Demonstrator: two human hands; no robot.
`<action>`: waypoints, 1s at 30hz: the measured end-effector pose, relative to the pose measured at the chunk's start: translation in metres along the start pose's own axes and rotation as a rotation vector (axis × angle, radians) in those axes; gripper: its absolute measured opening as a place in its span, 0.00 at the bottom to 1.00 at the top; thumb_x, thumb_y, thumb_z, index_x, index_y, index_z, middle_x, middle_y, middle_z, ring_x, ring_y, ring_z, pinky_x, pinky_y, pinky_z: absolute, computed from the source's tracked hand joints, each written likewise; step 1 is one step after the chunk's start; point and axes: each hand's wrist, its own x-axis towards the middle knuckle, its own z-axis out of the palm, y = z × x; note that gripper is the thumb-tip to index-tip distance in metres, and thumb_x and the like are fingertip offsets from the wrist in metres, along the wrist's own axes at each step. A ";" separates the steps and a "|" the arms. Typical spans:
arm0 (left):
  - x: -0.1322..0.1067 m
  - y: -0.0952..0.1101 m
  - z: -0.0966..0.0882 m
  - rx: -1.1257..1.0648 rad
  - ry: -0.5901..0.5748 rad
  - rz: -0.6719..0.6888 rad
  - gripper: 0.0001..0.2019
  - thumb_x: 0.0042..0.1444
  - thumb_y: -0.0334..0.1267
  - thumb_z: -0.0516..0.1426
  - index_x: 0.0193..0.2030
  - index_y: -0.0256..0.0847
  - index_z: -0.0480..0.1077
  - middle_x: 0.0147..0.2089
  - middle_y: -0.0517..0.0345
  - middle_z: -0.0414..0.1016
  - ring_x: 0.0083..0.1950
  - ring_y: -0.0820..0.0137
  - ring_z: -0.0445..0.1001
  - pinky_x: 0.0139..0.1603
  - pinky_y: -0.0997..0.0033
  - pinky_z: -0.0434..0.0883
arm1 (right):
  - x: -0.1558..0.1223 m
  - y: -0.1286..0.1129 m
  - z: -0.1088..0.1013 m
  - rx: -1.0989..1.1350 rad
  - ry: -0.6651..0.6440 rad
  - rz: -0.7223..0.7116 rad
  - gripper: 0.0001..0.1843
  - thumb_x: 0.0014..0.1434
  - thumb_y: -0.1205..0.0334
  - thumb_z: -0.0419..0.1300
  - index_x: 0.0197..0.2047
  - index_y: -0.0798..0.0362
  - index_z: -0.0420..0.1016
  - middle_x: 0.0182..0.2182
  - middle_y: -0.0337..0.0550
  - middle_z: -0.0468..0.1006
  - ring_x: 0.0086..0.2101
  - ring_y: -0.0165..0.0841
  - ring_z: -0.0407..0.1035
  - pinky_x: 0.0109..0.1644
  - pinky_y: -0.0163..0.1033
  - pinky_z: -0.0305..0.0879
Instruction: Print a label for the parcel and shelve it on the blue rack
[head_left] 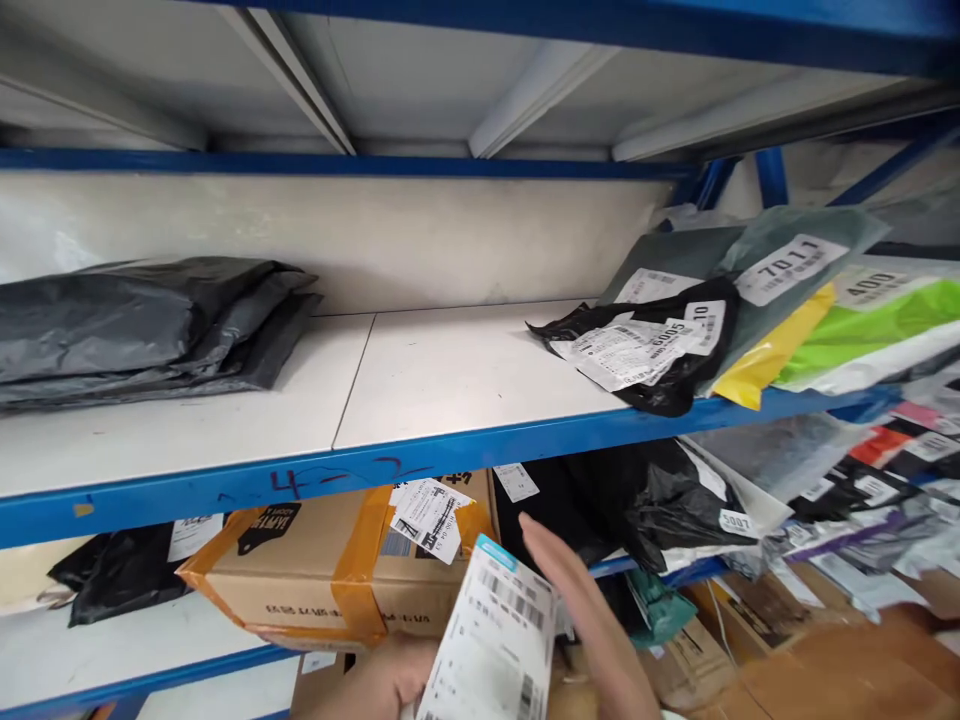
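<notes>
At the bottom centre my left hand (386, 680) holds a white parcel with barcode labels (495, 640), fingers wrapped round its lower left edge. My right hand (592, 625) is just right of the parcel, fingers stretched out flat and pointing up-left, touching or close to the parcel's right edge. Both hands are in front of the lower shelf, below the blue shelf beam (300, 480).
The middle shelf (450, 375) bears a stack of grey poly bags (142, 325) at left and labelled black, yellow and green mailers (720, 320) at right. Below lie a taped cardboard box (337, 570), black bags (645, 500) and several more parcels at right.
</notes>
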 end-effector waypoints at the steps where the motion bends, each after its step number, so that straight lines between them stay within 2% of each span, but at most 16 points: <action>1: 0.000 0.005 -0.005 0.066 -0.054 -0.016 0.20 0.47 0.58 0.56 0.31 0.41 0.76 0.27 0.58 0.73 0.37 0.65 0.71 0.41 0.68 0.68 | 0.002 0.000 -0.004 0.047 -0.020 0.052 0.33 0.54 0.48 0.58 0.61 0.45 0.58 0.55 0.52 0.70 0.50 0.45 0.69 0.47 0.46 0.72; 2: 0.000 0.010 -0.009 0.116 -0.099 -0.036 0.21 0.46 0.59 0.56 0.27 0.41 0.75 0.25 0.60 0.72 0.34 0.66 0.70 0.39 0.70 0.67 | 0.004 -0.002 -0.007 0.089 -0.052 0.116 0.31 0.53 0.48 0.59 0.58 0.48 0.63 0.49 0.52 0.74 0.45 0.43 0.72 0.43 0.43 0.73; 3: 0.000 0.014 -0.012 0.142 -0.135 -0.067 0.21 0.44 0.59 0.58 0.25 0.41 0.74 0.24 0.62 0.70 0.31 0.68 0.68 0.36 0.71 0.67 | 0.006 -0.007 -0.010 0.117 -0.081 0.178 0.24 0.53 0.49 0.59 0.52 0.50 0.69 0.41 0.49 0.78 0.39 0.40 0.74 0.38 0.40 0.74; 5: 0.000 0.017 -0.017 0.121 -0.174 -0.174 0.19 0.40 0.56 0.62 0.24 0.39 0.73 0.23 0.64 0.68 0.27 0.74 0.63 0.32 0.74 0.63 | 0.010 -0.019 -0.015 0.106 -0.097 0.257 0.10 0.56 0.54 0.59 0.34 0.51 0.74 0.26 0.41 0.77 0.28 0.33 0.72 0.30 0.33 0.70; 7: -0.003 0.013 -0.023 0.062 -0.107 -0.307 0.18 0.36 0.51 0.65 0.28 0.39 0.74 0.25 0.65 0.68 0.26 0.77 0.60 0.30 0.76 0.60 | 0.012 -0.032 -0.018 0.046 -0.042 0.183 0.09 0.56 0.58 0.59 0.27 0.51 0.73 0.21 0.38 0.74 0.23 0.29 0.70 0.26 0.30 0.66; 9: -0.007 0.004 -0.030 0.049 0.016 -0.358 0.18 0.37 0.48 0.65 0.33 0.39 0.73 0.27 0.65 0.68 0.28 0.78 0.60 0.31 0.77 0.58 | 0.011 -0.042 -0.022 -0.045 0.051 0.052 0.03 0.55 0.63 0.60 0.30 0.50 0.74 0.23 0.37 0.76 0.24 0.28 0.71 0.26 0.29 0.66; 11: -0.013 -0.005 -0.040 0.085 0.149 -0.280 0.17 0.40 0.49 0.64 0.32 0.39 0.71 0.26 0.65 0.65 0.28 0.78 0.59 0.31 0.76 0.57 | 0.008 -0.048 -0.023 -0.123 0.126 -0.026 0.06 0.53 0.67 0.62 0.35 0.47 0.75 0.25 0.36 0.79 0.25 0.28 0.73 0.28 0.27 0.68; 13: -0.019 -0.012 -0.050 0.114 0.260 -0.217 0.18 0.42 0.52 0.62 0.28 0.39 0.67 0.24 0.67 0.61 0.27 0.78 0.56 0.30 0.76 0.55 | 0.003 -0.050 -0.018 -0.163 0.198 -0.016 0.11 0.50 0.68 0.65 0.37 0.45 0.75 0.27 0.35 0.81 0.25 0.28 0.74 0.28 0.26 0.70; 15: -0.025 -0.014 -0.060 0.128 0.353 -0.224 0.19 0.43 0.54 0.61 0.27 0.39 0.65 0.23 0.67 0.58 0.26 0.77 0.54 0.29 0.75 0.54 | -0.001 -0.050 -0.008 -0.140 0.255 0.036 0.11 0.49 0.67 0.66 0.38 0.45 0.75 0.28 0.35 0.82 0.24 0.28 0.74 0.27 0.26 0.71; 19: -0.029 -0.010 -0.078 0.110 0.368 -0.250 0.19 0.46 0.56 0.59 0.30 0.40 0.65 0.26 0.63 0.63 0.30 0.74 0.59 0.32 0.74 0.59 | -0.002 -0.044 0.028 -0.044 0.344 0.139 0.07 0.54 0.66 0.61 0.37 0.47 0.77 0.28 0.38 0.81 0.24 0.30 0.73 0.26 0.29 0.70; 23: -0.025 -0.007 -0.091 0.083 0.383 -0.249 0.17 0.47 0.55 0.58 0.30 0.41 0.66 0.28 0.61 0.67 0.34 0.70 0.65 0.37 0.72 0.63 | 0.003 -0.038 0.060 0.037 0.399 0.112 0.10 0.56 0.68 0.58 0.40 0.48 0.77 0.31 0.43 0.79 0.30 0.32 0.74 0.29 0.33 0.71; 27: -0.022 -0.005 -0.103 0.098 0.372 -0.256 0.18 0.47 0.55 0.58 0.31 0.41 0.68 0.33 0.58 0.72 0.37 0.67 0.69 0.40 0.70 0.66 | 0.013 -0.035 0.075 -0.003 0.449 0.064 0.12 0.56 0.70 0.57 0.42 0.48 0.77 0.33 0.44 0.77 0.34 0.34 0.72 0.35 0.37 0.72; 30: -0.020 -0.003 -0.115 0.103 0.422 -0.269 0.19 0.44 0.56 0.60 0.34 0.42 0.70 0.35 0.56 0.75 0.41 0.63 0.72 0.43 0.67 0.68 | 0.022 -0.034 0.077 -0.108 0.568 0.069 0.10 0.56 0.69 0.58 0.39 0.50 0.78 0.36 0.47 0.72 0.34 0.33 0.71 0.32 0.36 0.71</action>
